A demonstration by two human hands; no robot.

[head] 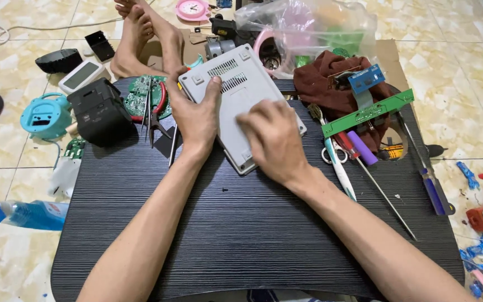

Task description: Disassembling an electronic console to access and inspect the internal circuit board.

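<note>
I judge the job barely begun — my left hand [195,114] clasps the grey casing [240,103] by its edge, my right hand [273,140] presses flat on its closed shell — screwdrivers [384,196] untouched.

We see a matt grey plastic casing [241,106] on the black wood-grain table [241,235]. Right of the casing lie a soft maroon cloth [322,84], a glossy green circuit strip [367,112] and a shiny screwdriver shaft [389,201], probably metal
</note>
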